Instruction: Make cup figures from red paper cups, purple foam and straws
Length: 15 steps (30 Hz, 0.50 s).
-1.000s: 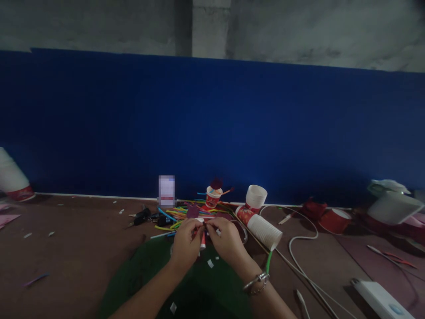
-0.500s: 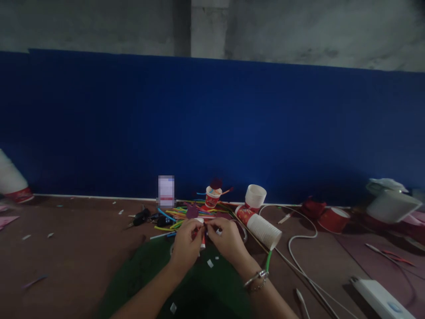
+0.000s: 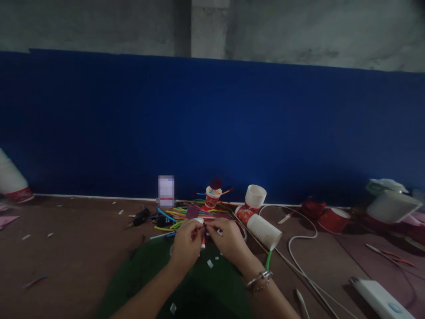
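Note:
My left hand (image 3: 186, 243) and my right hand (image 3: 229, 239) meet over a small red and white paper cup (image 3: 201, 234) at the table's near middle. Both hands have their fingers pinched closed on the cup and on a small piece at its rim that I cannot make out. A bracelet (image 3: 259, 280) circles my right wrist. Just behind the hands lies a pile of coloured straws (image 3: 177, 213), and a decorated red cup (image 3: 212, 196) with sticks in it stands upright behind that.
Stacked paper cups (image 3: 260, 226) lie on their side to the right, with another cup (image 3: 255, 196) behind them. A white cable (image 3: 299, 241) loops across the brown table (image 3: 76, 252). Keys (image 3: 146, 216) lie left of the straws. A white device (image 3: 381, 299) sits bottom right. Blue partition (image 3: 212, 124) behind.
Almost nothing has moved. My right wrist has shifted slightly downward and both hands keep their pinch on the small cup.

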Available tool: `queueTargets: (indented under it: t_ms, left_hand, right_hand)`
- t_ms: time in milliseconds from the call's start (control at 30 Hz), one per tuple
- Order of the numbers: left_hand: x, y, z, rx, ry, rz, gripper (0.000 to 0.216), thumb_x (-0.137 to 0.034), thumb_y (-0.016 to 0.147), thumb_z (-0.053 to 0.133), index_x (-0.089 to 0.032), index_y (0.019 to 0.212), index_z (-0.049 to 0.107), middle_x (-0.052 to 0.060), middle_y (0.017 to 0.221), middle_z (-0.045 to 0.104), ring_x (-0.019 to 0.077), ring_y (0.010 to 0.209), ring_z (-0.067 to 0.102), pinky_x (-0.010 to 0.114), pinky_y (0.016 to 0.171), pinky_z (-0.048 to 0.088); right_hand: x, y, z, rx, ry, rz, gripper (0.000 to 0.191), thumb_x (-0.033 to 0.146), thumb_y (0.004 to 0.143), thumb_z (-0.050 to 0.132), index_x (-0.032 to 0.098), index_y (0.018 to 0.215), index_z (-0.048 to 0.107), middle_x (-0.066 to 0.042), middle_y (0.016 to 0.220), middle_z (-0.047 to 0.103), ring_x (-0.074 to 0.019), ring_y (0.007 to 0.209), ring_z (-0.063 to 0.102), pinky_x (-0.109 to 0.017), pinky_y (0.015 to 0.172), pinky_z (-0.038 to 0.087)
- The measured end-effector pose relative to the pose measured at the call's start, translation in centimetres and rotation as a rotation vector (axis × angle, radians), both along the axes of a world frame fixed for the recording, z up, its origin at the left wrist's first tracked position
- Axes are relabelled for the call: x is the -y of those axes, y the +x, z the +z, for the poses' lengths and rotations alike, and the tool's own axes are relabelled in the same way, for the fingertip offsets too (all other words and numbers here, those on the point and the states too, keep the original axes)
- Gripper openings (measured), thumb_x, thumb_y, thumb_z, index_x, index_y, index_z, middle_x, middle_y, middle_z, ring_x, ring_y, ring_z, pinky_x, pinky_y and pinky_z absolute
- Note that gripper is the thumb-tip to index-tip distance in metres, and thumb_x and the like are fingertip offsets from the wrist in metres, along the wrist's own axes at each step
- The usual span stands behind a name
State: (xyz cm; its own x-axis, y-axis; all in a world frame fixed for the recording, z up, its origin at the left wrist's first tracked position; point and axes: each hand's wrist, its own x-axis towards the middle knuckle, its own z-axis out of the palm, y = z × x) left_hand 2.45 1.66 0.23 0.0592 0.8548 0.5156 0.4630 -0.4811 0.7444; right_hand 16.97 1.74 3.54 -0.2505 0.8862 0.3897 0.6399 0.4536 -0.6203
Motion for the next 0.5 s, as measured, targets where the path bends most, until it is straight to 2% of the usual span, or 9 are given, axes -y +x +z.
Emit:
queueTargets:
  t_ms: [167,367,500]
  left_hand:
    - [0.1,0.04,-0.05,0.018,-0.016,-0.027,0.02,-0.028,0.085,0.048,-0.019,0.072,0.06,0.004,0.077,0.063,0.0185,0.077,0.056,0.029,0.071,0.041]
    - [0.11,-0.11,0.03,0.022,0.0,-0.007,0.019,-0.025,0.084,0.048,-0.019,0.071,0.059,0.003,0.075,0.062,0.0186,0.076,0.055,0.029,0.07,0.042]
    - [0.22,0.0,0.08,0.005,-0.006,-0.02,0.022,-0.029,0.086,0.047,-0.019,0.07,0.059,0.004,0.076,0.063,0.0192,0.077,0.056,0.031,0.072,0.042]
  right_hand:
    - [0.01,-0.4,-0.42,0.034,0.049,-0.069,0.018,0.014,0.077,0.056,0.02,0.077,0.072,-0.006,0.079,0.072,-0.0182,0.075,0.063,-0.025,0.071,0.044]
    - [-0.24,-0.04,-0.45,0.033,0.047,0.009,0.02,0.017,0.081,0.053,0.02,0.075,0.072,-0.005,0.076,0.072,-0.0171,0.072,0.063,-0.024,0.067,0.044]
    - [-0.1,-0.22,-0.64,0.062,0.078,-0.027,0.019,0.015,0.079,0.053,0.02,0.078,0.071,-0.005,0.078,0.072,-0.0174,0.075,0.063,-0.024,0.069,0.043]
